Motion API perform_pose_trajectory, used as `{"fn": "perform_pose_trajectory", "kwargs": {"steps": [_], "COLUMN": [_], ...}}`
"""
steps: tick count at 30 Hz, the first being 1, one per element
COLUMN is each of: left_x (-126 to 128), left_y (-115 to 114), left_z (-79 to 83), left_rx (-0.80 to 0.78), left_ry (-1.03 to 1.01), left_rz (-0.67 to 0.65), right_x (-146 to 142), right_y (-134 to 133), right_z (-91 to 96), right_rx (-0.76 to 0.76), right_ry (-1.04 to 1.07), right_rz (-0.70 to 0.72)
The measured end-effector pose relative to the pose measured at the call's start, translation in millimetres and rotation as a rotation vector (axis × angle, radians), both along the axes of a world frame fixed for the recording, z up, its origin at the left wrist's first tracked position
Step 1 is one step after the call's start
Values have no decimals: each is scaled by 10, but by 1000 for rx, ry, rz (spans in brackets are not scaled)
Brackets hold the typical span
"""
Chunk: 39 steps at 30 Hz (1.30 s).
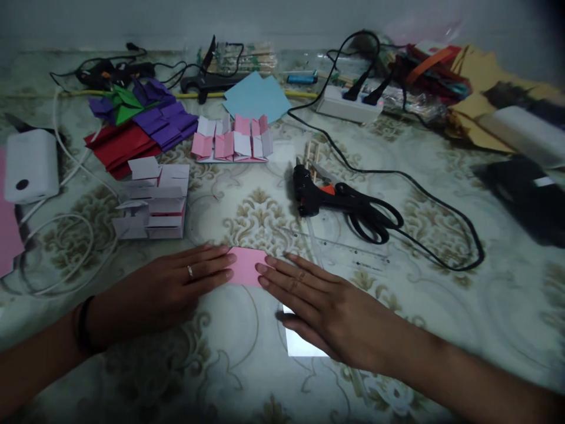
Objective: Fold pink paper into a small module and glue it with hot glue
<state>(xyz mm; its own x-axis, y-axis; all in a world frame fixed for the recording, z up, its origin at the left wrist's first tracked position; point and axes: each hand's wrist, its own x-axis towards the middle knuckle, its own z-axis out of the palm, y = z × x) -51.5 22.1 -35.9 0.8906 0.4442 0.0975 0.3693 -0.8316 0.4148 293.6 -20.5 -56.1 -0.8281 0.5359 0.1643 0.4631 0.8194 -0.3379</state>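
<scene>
Both my hands lie flat on a sheet of paper on the patterned tablecloth (pixel 247 365). The paper (pixel 245 266) shows pink between my fingertips and white under my right palm. My left hand (pixel 176 288), with a ring on one finger and a dark band at the wrist, presses its fingers on the pink left part. My right hand (pixel 315 309) has its fingers stretched out over the right part. Nothing is gripped by either hand.
A black glue gun (pixel 309 191) and black scissors (pixel 368 215) lie behind the paper, with a cable looping right. Folded white-pink paper pieces (pixel 152 203), pink-white ones (pixel 232 141), purple, red and green ones (pixel 141 121), a blue sheet (pixel 256 97), a power strip (pixel 344 105) and a white box (pixel 30 165) surround them.
</scene>
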Motion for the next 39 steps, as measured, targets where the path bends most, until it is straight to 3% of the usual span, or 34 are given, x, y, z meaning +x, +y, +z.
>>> {"fn": "perform_pose_trajectory", "kwargs": {"steps": [4,12,23,32,39], "left_x": [85,377,272,79,163], "left_y": [1,-140,-221,-164,-229], "left_z": [8,-32,-88,-55,134], "left_rx": [85,107,115,91,37], "left_ry": [72,149,119,171,186], "left_rz": [19,47,128,117,186], "right_x": [-25,-254,-201,-46,-7], "right_y": [20,170,-60,-240,-298], "right_z": [80,285,27,99,232], "right_rx": [7,-17,65,83,50], "right_ry": [-17,-22,-75,-44,44], "right_rz": [-26,-40,-138,-174,-167]}}
